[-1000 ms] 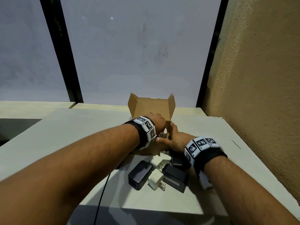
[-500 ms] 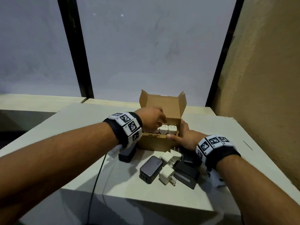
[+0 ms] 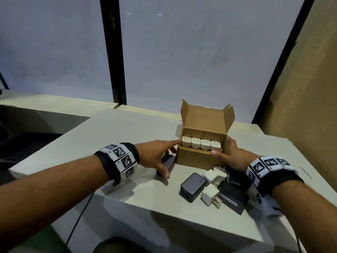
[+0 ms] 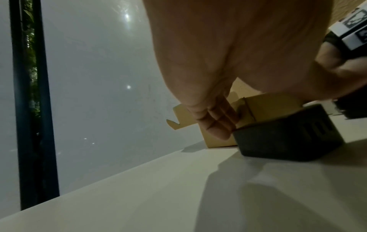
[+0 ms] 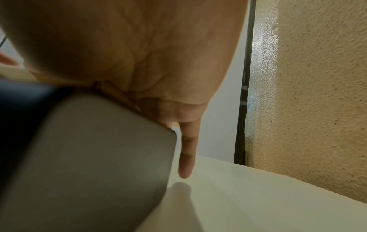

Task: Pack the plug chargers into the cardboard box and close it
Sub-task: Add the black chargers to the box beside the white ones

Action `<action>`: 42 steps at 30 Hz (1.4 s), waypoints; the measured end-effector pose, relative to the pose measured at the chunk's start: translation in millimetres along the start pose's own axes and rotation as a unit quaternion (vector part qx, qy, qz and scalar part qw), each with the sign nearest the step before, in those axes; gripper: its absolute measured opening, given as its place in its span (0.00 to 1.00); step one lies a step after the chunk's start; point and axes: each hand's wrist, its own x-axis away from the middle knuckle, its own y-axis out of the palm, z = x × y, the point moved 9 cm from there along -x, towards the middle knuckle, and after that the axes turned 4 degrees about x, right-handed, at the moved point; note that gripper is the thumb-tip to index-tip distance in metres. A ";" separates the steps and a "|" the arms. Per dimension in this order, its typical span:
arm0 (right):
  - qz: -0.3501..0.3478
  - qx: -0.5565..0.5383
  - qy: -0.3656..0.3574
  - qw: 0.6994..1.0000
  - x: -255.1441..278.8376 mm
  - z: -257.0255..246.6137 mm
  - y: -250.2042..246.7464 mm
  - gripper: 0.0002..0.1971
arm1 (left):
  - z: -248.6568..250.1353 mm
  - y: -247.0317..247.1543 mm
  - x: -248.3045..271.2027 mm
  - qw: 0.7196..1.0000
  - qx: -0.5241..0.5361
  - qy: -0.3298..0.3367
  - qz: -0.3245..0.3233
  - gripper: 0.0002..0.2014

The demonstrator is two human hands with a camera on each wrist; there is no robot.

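Observation:
The open cardboard box (image 3: 193,157) stands mid-table with its lid up, and a row of several white plug chargers (image 3: 200,146) fills its front. My left hand (image 3: 160,157) lies with straight fingers over a black charger (image 3: 168,164) at the box's left side, index tip at the box corner. In the left wrist view those fingers (image 4: 214,124) touch the far top edge of that black charger (image 4: 288,133). My right hand (image 3: 225,153) holds the box's right front corner, thumb on the front rim. Loose black chargers (image 3: 192,186) and white chargers (image 3: 210,195) lie in front.
The pale table (image 3: 127,136) ends close to me, with a drop at its near edge. A rough tan wall (image 3: 310,106) runs along the right. A window with black frames (image 3: 114,52) stands behind. A black charger (image 5: 89,157) lies under my right wrist.
My left hand came out of the box and dropped to its left side over the black charger. The row of white chargers is now uncovered. My right hand stayed on the box.

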 end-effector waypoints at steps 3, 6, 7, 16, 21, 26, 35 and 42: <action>0.002 0.007 0.002 1.000 -1.7 3.1 1.0 0.57 | 1.2 3.7 -0.9 1.000 -0.007 -0.014 -0.010 0.60; 0.005 0.012 0.003 1.000 -2.8 5.3 0.7 0.60 | 0.9 4.0 -2.0 0.999 -0.042 -0.016 -0.023 0.63; 0.004 0.015 0.002 1.000 -2.2 4.7 0.2 0.59 | -0.1 3.8 -2.0 0.998 -0.051 -0.014 -0.026 0.64; 0.006 0.024 -0.012 1.000 -2.8 3.9 -0.1 0.56 | 2.8 -33.8 6.8 0.998 0.010 0.040 0.057 0.51; 0.012 0.023 -0.012 1.000 -0.9 3.4 -0.8 0.52 | 28.4 -55.7 6.9 0.981 0.089 0.115 0.131 0.38; 0.017 0.027 -0.003 0.999 -1.2 4.2 -0.8 0.52 | 51.0 -66.2 -10.2 0.970 0.072 0.153 0.174 0.34; 0.024 0.016 -0.011 1.000 -1.2 0.9 -0.7 0.65 | 40.4 -62.8 -52.7 0.979 -0.042 0.052 0.192 0.43; 0.014 0.020 -0.004 1.000 1.1 -0.6 0.0 0.65 | 28.5 -66.8 -60.8 0.975 -0.143 -0.037 0.165 0.39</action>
